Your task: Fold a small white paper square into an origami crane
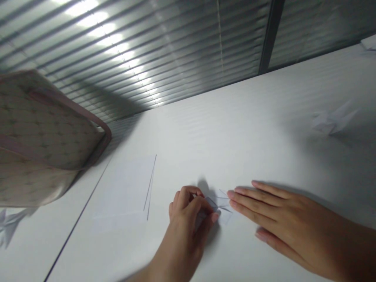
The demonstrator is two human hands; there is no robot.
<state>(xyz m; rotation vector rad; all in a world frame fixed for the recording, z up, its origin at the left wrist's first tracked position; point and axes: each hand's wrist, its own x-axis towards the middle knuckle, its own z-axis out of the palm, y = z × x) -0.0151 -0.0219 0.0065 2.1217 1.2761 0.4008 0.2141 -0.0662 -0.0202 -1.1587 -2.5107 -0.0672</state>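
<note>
While the left hand (188,219) pinches a small folded piece of white paper (219,204) between thumb and fingertips, the right hand (282,219) lies palm-down, fingers close together and thumb spread off to the side, its fingertips just beside the paper! So there's the folded piece, right between the two hands, its pointed corners poking out past the left fingers. Moving outward, a loose white sheet (123,188) lies on the white table (235,98) just left of the hands, with thin dark lines along one side (edges or creases, hard to call from this angle). Farther up on the right sits a folded paper crane (333,119), pale against the tabletop. Over at the left edge, a second paper crane (8,229) peeks out below a beige patterned bag with pink trim (38,133). And beyond it all, slatted window blinds (147,51) glow with light along the table's far edge.
</note>
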